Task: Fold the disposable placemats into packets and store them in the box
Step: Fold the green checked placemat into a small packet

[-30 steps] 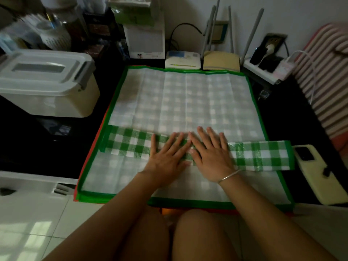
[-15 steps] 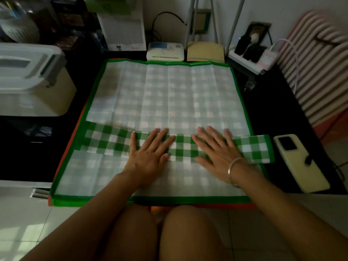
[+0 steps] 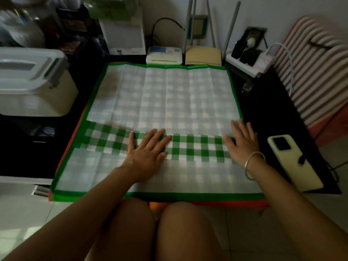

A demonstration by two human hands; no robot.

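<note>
Pressing down now: the left hand lies flat, fingers spread wide, on the folded strip of bright green-and-white checked plastic. That strip runs across the near part of the pale checked disposable placemat with the green border. The right hand is out at the strip's right end, fingers straight and fanned, holding nothing. It's smeared in my feed, so I think it's touching the strip but won't swear to it. The white lidded plastic box sits well off to the left, lid on.

Risks as I see them:
- The strip's left end has no hand on it and could spring open.
- The thin sheet could skid on the red mat underneath and skew the crease.
- A sweep to the right could knock the cream smartphone near the placemat's edge.
</note>
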